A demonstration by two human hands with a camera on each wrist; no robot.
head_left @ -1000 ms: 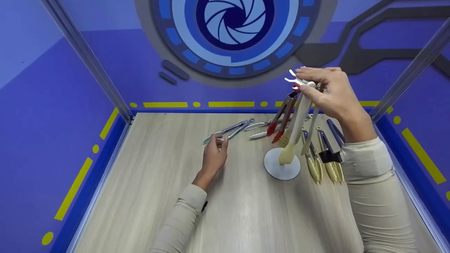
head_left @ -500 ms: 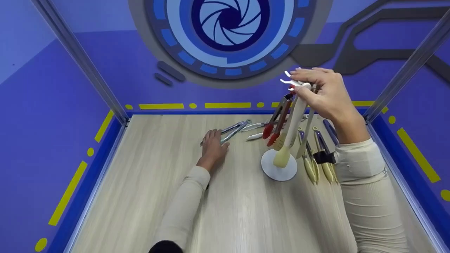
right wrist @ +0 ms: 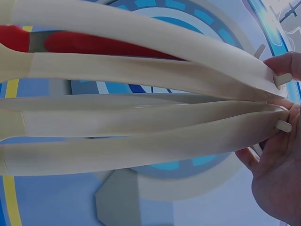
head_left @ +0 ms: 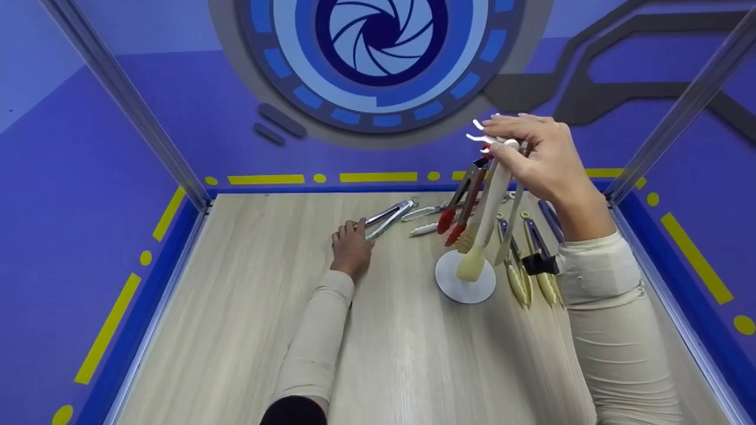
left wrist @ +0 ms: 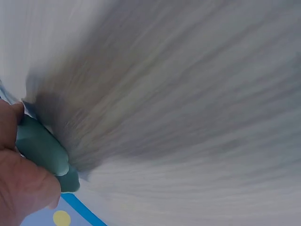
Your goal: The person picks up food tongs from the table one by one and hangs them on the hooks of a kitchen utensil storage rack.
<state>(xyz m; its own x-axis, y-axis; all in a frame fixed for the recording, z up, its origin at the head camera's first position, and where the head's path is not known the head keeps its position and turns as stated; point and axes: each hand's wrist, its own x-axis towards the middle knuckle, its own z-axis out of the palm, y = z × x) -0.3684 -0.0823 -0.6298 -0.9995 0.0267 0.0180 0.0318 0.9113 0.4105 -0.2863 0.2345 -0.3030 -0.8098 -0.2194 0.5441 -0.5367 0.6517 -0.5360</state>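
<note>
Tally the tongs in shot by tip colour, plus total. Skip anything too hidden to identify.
Teal-tipped tongs: 1
White-tipped tongs: 1
Red-tipped tongs: 1
Yellow-tipped tongs: 2
Total: 5
Left out: dark blue item, too hidden to identify.

Near the middle of the far edge of the table, the green tongs are spreading in a narrow V, their ring end pointing to that edge. The left hand is pinching their green tip end. The white stand is standing upright on its round base, nearer to the right edge than the left. Red tongs and cream tools are hanging from it, and the right hand is gripping its top.
</note>
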